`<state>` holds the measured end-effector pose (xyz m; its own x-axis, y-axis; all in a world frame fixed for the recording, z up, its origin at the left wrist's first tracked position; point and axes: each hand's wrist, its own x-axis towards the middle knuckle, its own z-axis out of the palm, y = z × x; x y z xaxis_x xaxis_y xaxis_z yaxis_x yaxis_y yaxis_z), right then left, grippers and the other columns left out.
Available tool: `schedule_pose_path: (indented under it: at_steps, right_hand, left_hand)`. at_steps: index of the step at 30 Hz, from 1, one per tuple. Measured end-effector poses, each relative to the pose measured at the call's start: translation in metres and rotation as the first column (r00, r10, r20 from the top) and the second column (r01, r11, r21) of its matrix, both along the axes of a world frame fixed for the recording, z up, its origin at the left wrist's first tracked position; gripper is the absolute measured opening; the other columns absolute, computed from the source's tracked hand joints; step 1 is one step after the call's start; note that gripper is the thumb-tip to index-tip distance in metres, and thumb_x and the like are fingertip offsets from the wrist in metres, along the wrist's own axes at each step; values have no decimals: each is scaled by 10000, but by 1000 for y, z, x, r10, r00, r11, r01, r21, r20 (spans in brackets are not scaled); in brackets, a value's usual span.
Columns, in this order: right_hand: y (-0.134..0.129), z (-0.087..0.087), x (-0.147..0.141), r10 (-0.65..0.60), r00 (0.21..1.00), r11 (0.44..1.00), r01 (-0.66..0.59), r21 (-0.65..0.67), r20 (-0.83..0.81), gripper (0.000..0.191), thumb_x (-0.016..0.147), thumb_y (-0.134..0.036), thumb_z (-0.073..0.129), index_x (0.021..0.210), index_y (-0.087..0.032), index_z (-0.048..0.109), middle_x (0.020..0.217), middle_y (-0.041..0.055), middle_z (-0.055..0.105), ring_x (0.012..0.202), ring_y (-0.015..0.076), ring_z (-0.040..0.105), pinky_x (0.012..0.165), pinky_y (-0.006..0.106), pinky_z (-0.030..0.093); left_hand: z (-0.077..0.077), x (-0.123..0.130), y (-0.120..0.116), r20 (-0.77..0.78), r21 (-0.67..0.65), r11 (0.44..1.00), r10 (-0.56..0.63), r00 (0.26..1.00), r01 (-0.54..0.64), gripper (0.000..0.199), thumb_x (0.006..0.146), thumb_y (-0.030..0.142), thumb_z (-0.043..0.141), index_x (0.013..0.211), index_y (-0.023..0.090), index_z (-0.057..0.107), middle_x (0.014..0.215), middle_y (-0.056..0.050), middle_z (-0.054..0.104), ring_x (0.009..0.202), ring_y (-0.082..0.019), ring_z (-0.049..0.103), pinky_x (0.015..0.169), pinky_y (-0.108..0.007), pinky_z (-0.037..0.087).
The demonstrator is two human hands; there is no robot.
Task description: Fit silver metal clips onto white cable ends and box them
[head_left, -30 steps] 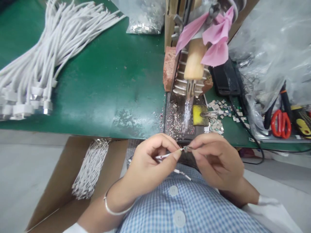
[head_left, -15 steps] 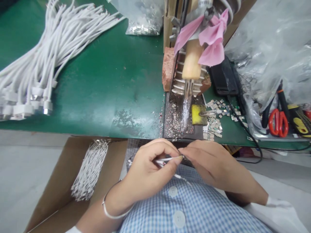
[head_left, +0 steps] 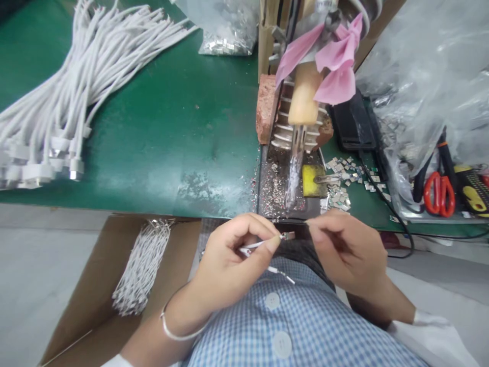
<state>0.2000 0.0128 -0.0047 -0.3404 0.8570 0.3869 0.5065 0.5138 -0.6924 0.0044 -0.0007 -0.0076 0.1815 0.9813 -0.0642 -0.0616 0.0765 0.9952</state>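
My left hand (head_left: 239, 257) pinches a thin white cable (head_left: 254, 245) near its end, where a small metal connector (head_left: 288, 235) sticks out to the right of the fingertips. A second white cable end (head_left: 280, 272) with bare tips hangs below that hand, over the checked apron. My right hand (head_left: 346, 250) is to the right of the connector and apart from it, thumb and forefinger pressed together; whatever they may hold is too small to name. Beyond both hands, a soldering iron (head_left: 303, 102) with a wooden handle points down over a dark tray (head_left: 277, 191).
White cables (head_left: 95, 66) lie at the left of the green table (head_left: 171, 122). A cardboard box (head_left: 87, 265) with more cables stands below. Right of the iron are a yellow sponge (head_left: 311, 181), small metal connectors (head_left: 338, 196), a black device (head_left: 353, 122) and red-handled scissors (head_left: 439, 193).
My right hand has moved right, away from my left hand, and the small connector between them has come into view. My left hand has shifted slightly left and still holds the cable.
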Motion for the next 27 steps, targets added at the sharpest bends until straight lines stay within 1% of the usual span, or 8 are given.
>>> schedule_pose_path:
  at_steps: [2, 4, 9, 12, 16, 20, 23, 27]
  right_hand:
    - [-1, -4, -2, -30, 991, 999, 27, -19, -129, 168, 837, -76, 554, 934, -213, 547, 721, -16, 588, 619, 119, 569, 543, 238, 458]
    - [-2, -9, -6, 0, 978, 1000, 0, 0, -209, 182, 808, -54, 558, 896, -211, 530, 754, -5, 575, 666, 129, 570, 580, 257, 476]
    - [0, -16, -18, 48, 962, 997, -32, 65, -268, 205, 778, -23, 560, 889, -196, 551, 886, 33, 590, 824, 151, 614, 722, 299, 535]
    - [2, -14, -20, 42, 965, 995, -17, 98, -257, 224, 772, -12, 553, 895, -199, 564, 897, 35, 615, 830, 158, 631, 725, 312, 549]
    - [5, -12, -20, -3, 980, 993, 27, 117, -200, 204, 773, -31, 559, 872, -209, 575, 873, 33, 628, 799, 165, 632, 689, 318, 549]
    - [8, -13, -21, -3, 974, 991, 33, 126, -226, 199, 772, -23, 583, 870, -196, 579, 872, 33, 619, 819, 154, 629, 711, 298, 546]
    - [9, -12, -21, 0, 973, 992, 29, 122, -230, 196, 771, -19, 589, 868, -189, 585, 884, 34, 618, 830, 147, 632, 729, 290, 547]
    - [10, -8, -21, 0, 979, 990, 29, 136, -206, 193, 780, -36, 584, 871, -206, 587, 889, 32, 616, 832, 163, 636, 714, 317, 560]
  left_hand:
    - [1, 1, 0, 24, -1, 1000, 10, 1000, -10, 132, 845, 69, 622, 776, 181, 630, 843, 17, 664, 671, -53, 601, 576, -130, 467]
    - [1, 2, 0, 23, 18, 999, 28, 999, -29, 125, 851, 76, 619, 787, 183, 629, 857, 16, 653, 680, -50, 597, 585, -125, 471]
    - [-1, 4, 3, -29, 93, 993, 81, 996, -78, 113, 823, 70, 641, 784, 176, 638, 883, 10, 598, 667, -47, 552, 569, -138, 450]
    - [-4, 4, 5, -82, 161, 983, 98, 992, -84, 124, 811, 55, 645, 780, 175, 634, 873, 10, 592, 658, -55, 532, 552, -159, 430]
    - [-3, 5, 7, -158, 268, 959, 135, 978, -89, 142, 805, 32, 640, 781, 172, 630, 854, 9, 602, 711, -78, 566, 579, -185, 441]
    - [-2, 7, 7, -226, 354, 932, 166, 960, -77, 155, 797, 13, 640, 791, 167, 622, 863, 5, 612, 741, -85, 584, 589, -192, 445]
    - [-4, 6, 7, -254, 392, 918, 178, 951, -67, 149, 798, 17, 639, 804, 164, 618, 873, 1, 611, 743, -87, 591, 602, -201, 455]
    - [-5, 6, 9, -239, 404, 912, 188, 953, -78, 145, 798, 24, 642, 787, 165, 608, 861, 1, 607, 745, -93, 596, 618, -210, 469]
